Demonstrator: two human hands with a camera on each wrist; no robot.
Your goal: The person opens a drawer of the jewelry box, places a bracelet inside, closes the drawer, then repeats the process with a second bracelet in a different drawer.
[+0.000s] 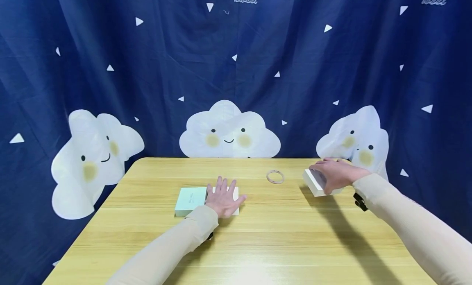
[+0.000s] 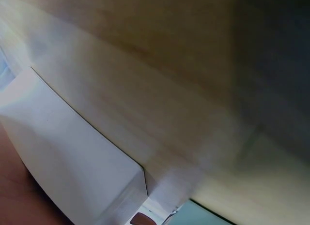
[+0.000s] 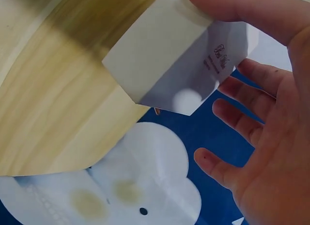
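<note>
My left hand (image 1: 223, 199), fingers straight and spread, lies over a white box (image 1: 235, 191) and covers much of it. In the left wrist view the white box (image 2: 77, 147) fills the lower left, with part of my hand (image 2: 17, 186) along its edge. A mint-green box (image 1: 190, 200) with small lettering sits directly to its left. Toward the table's right end, my right hand (image 1: 335, 173) grips another white box (image 1: 313, 183) between thumb and fingers, tilted and above its shadow. Dark script is printed on this box (image 3: 160, 51) in the right wrist view.
A pale, thin ring-shaped bangle (image 1: 275, 183) lies on the wooden table (image 1: 273, 227) between the hands, toward the back. Behind the table's far edge hangs a navy curtain (image 1: 206, 68) with white clouds and triangles.
</note>
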